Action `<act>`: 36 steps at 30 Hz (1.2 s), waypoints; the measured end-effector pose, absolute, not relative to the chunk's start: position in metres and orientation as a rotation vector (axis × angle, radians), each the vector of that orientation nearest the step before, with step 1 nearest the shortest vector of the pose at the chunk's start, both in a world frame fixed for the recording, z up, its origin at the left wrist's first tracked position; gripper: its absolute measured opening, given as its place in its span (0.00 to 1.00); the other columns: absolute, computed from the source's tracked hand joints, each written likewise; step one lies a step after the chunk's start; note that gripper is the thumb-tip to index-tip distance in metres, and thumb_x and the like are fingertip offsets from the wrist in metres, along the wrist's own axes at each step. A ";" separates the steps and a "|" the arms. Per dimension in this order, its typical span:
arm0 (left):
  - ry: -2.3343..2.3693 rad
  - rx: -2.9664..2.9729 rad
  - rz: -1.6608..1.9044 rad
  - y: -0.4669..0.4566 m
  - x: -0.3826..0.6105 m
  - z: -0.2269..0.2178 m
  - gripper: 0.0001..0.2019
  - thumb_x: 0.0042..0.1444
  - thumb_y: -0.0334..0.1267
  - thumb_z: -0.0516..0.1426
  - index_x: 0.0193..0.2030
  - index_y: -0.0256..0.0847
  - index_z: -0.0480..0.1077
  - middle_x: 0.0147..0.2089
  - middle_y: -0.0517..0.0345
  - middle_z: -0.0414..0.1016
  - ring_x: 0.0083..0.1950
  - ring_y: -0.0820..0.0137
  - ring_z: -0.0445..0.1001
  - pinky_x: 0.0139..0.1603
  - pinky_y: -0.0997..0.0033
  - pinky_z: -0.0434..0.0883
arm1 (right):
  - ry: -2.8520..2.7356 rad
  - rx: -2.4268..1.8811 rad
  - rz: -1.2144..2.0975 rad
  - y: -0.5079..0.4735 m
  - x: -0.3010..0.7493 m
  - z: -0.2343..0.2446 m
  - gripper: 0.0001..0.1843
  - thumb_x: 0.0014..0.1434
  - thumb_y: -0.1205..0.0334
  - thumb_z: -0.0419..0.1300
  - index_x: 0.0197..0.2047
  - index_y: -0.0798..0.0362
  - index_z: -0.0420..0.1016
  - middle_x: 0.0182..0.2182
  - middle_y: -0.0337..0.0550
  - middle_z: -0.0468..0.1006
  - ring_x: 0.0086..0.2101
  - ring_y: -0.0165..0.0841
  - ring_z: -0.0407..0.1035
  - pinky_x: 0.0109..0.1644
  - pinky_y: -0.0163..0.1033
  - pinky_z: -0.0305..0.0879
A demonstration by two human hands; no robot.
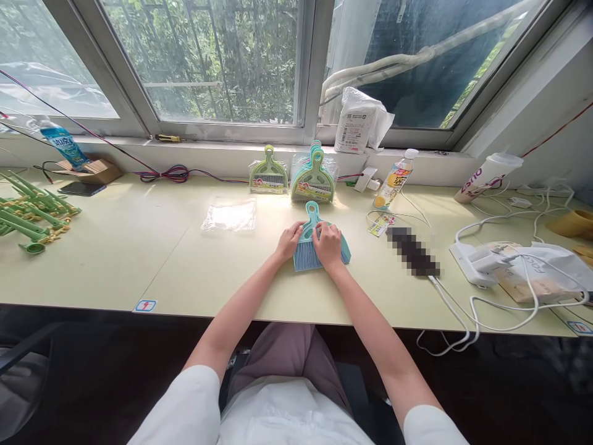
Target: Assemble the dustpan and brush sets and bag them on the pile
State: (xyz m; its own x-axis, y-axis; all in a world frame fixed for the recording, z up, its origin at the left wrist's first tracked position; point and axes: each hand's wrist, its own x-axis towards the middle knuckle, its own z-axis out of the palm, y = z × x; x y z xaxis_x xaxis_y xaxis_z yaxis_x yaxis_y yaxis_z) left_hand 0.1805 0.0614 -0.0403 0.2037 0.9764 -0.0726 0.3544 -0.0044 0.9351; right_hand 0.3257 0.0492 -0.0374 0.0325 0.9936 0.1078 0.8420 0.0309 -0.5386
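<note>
Holding blue brush (306, 258) with dustpan (346, 250), both hands (291, 241) (328, 245), bag (553, 254) lettered "FOCO"

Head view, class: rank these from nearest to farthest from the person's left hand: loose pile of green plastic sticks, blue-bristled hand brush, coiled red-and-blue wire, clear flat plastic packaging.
1. Blue-bristled hand brush: touching the left hand.
2. Clear packaging: just left.
3. Coiled wire: farther left, near the sill.
4. Green sticks: far left.

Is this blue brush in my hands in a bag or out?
Out, it seems: the blue brush shows no plastic film or bag edge around its bristles.
</note>
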 end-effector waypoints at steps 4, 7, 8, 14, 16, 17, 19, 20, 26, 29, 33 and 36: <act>1.250 1.534 0.840 0.064 0.179 -0.039 0.20 0.64 0.47 0.44 0.53 0.44 0.71 0.46 0.56 0.76 0.47 0.63 0.72 0.50 0.65 0.66 | -1.702 -1.811 0.520 0.055 0.330 -0.039 0.12 0.64 0.56 0.46 0.32 0.51 0.63 0.28 0.44 0.69 0.36 0.37 0.62 0.46 0.40 0.55; 1.186 1.534 0.842 0.067 0.180 -0.041 0.20 0.64 0.47 0.44 0.54 0.44 0.70 0.49 0.56 0.75 0.49 0.62 0.72 0.51 0.65 0.65 | -1.520 -1.782 0.580 0.057 0.333 -0.037 0.15 0.63 0.54 0.46 0.26 0.50 0.57 0.24 0.40 0.65 0.32 0.34 0.60 0.42 0.38 0.56; 1.170 1.537 0.836 0.068 0.180 -0.043 0.20 0.64 0.46 0.44 0.54 0.44 0.70 0.50 0.56 0.74 0.50 0.63 0.71 0.52 0.66 0.65 | -1.473 -1.781 0.598 0.058 0.333 -0.036 0.17 0.63 0.53 0.47 0.25 0.50 0.56 0.23 0.39 0.63 0.30 0.34 0.59 0.40 0.38 0.56; 1.496 1.389 0.927 0.086 0.160 -0.058 0.19 0.63 0.42 0.46 0.55 0.39 0.69 0.51 0.52 0.73 0.51 0.62 0.70 0.55 0.65 0.63 | -1.106 -1.850 0.679 0.060 0.352 -0.027 0.21 0.65 0.50 0.39 0.25 0.50 0.58 0.22 0.39 0.62 0.28 0.33 0.60 0.33 0.37 0.58; 1.580 1.349 1.023 0.093 0.142 -0.060 0.19 0.63 0.42 0.45 0.55 0.41 0.68 0.53 0.53 0.73 0.52 0.63 0.69 0.55 0.66 0.63 | -1.053 -1.896 0.559 0.064 0.367 -0.027 0.22 0.66 0.50 0.38 0.25 0.50 0.58 0.22 0.40 0.63 0.28 0.34 0.61 0.34 0.38 0.58; 1.614 1.347 1.015 0.096 0.133 -0.060 0.19 0.63 0.42 0.45 0.55 0.42 0.68 0.52 0.54 0.73 0.52 0.63 0.69 0.55 0.66 0.63 | -1.065 -1.925 0.489 0.066 0.375 -0.028 0.21 0.65 0.50 0.40 0.25 0.50 0.58 0.22 0.40 0.63 0.27 0.34 0.60 0.35 0.39 0.58; 1.718 1.376 0.873 0.099 0.115 -0.060 0.18 0.62 0.41 0.46 0.53 0.44 0.70 0.48 0.55 0.75 0.50 0.62 0.70 0.53 0.65 0.64 | -1.169 -2.007 0.389 0.070 0.387 -0.035 0.19 0.64 0.53 0.44 0.24 0.50 0.57 0.22 0.40 0.64 0.28 0.35 0.60 0.38 0.40 0.58; 1.777 1.402 0.780 0.100 0.107 -0.060 0.18 0.62 0.40 0.46 0.53 0.45 0.71 0.48 0.55 0.75 0.49 0.61 0.70 0.52 0.63 0.64 | -1.264 -2.038 0.367 0.072 0.391 -0.040 0.18 0.63 0.54 0.46 0.23 0.50 0.58 0.22 0.42 0.65 0.31 0.36 0.61 0.39 0.41 0.58; 1.925 1.506 0.575 0.099 0.095 -0.067 0.15 0.60 0.38 0.49 0.46 0.45 0.75 0.49 0.51 0.74 0.52 0.58 0.67 0.52 0.62 0.63 | -1.776 -2.118 0.436 0.072 0.393 -0.067 0.13 0.61 0.60 0.49 0.25 0.53 0.65 0.29 0.50 0.71 0.40 0.41 0.60 0.48 0.47 0.54; 1.913 1.514 0.549 0.099 0.097 -0.068 0.14 0.59 0.39 0.50 0.45 0.44 0.75 0.48 0.51 0.73 0.50 0.60 0.67 0.52 0.64 0.63 | -1.841 -2.121 0.310 0.070 0.389 -0.067 0.14 0.61 0.59 0.49 0.28 0.54 0.69 0.35 0.51 0.73 0.43 0.41 0.59 0.53 0.51 0.49; 1.950 1.507 0.511 0.098 0.097 -0.065 0.14 0.60 0.43 0.50 0.45 0.44 0.74 0.49 0.51 0.72 0.50 0.59 0.68 0.49 0.63 0.64 | -1.806 -2.201 0.197 0.068 0.388 -0.062 0.17 0.59 0.50 0.53 0.29 0.54 0.72 0.41 0.52 0.70 0.47 0.44 0.55 0.54 0.55 0.44; 1.993 1.583 0.476 0.097 0.097 -0.064 0.14 0.59 0.47 0.51 0.41 0.43 0.74 0.48 0.49 0.72 0.53 0.56 0.66 0.49 0.63 0.64 | -1.803 -2.303 0.291 0.067 0.387 -0.062 0.16 0.54 0.50 0.56 0.30 0.56 0.72 0.42 0.54 0.68 0.47 0.46 0.55 0.53 0.56 0.45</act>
